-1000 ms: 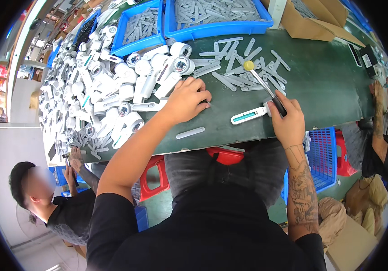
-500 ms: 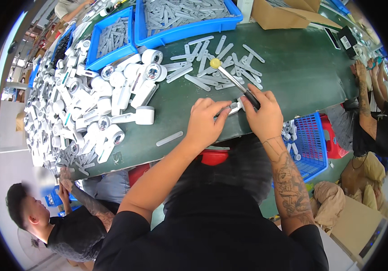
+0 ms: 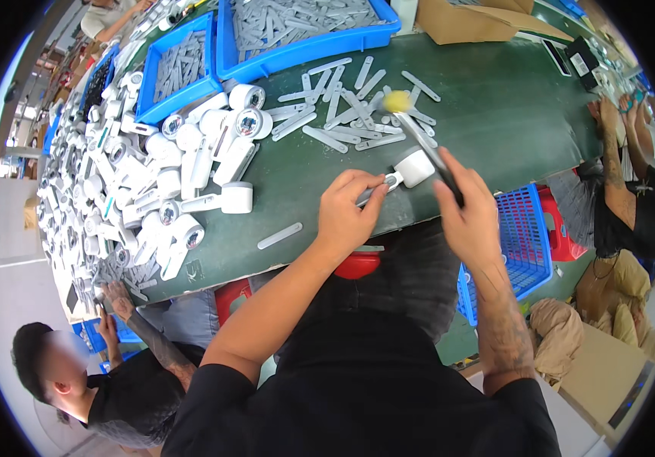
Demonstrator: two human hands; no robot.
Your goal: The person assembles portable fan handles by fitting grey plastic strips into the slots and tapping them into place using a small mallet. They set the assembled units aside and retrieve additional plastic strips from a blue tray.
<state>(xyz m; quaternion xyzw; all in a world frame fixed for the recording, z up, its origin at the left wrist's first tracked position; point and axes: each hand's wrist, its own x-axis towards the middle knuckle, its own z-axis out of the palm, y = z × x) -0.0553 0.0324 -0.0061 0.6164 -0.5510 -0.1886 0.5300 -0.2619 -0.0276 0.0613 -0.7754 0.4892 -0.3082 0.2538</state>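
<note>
My left hand point(image 3: 350, 209) is closed around the handle of a white plastic device with a round, drum-shaped head point(image 3: 415, 168), which lies on the green tabletop. In my right hand point(image 3: 470, 217) is a mallet point(image 3: 426, 141), gripped by its dark handle. Its blurred yellow head is raised toward the loose flat grey strips point(image 3: 358, 110) beyond. One more grey strip point(image 3: 280, 235) lies alone to the left of my left hand.
Similar white devices point(image 3: 213, 152) are heaped across the left of the table point(image 3: 495, 107). Behind stand two blue trays point(image 3: 304, 47) of grey strips and a cardboard box point(image 3: 468, 21). A blue basket point(image 3: 525, 221) sits below the right edge. People work at both sides.
My right hand has moved right, off the white device, and the mallet has swung with it. The device's round head now shows. My left hand stays on its handle.
</note>
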